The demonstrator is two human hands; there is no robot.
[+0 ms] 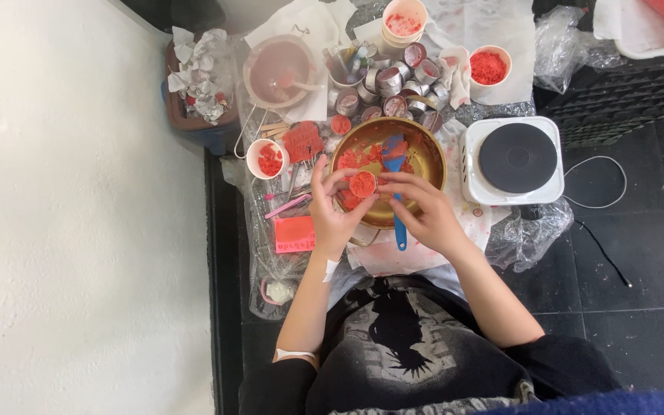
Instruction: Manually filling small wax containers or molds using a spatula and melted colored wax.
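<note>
A flat orange-pink rectangular label card with dark writing lies left of the gold bowl, on clear plastic sheeting. A red ragged-edged sheet with pale markings lies farther up, beside a small white cup. No screens or signs show.

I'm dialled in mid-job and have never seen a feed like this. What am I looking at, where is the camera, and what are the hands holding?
There is no machine here: one camera worn on a person's head looks straight down at their two bare hands.

The left hand and right hand together hold a small round cup packed with red crumbly material over a shiny gold metal bowl. A blue plastic spatula lies in the bowl, its handle passing under the right hand.

Around it: a white single-plate electric hob with a black disc, a cluster of small silver metal tins, white paper cups of red crumbs and clear plastic sheeting.
</note>
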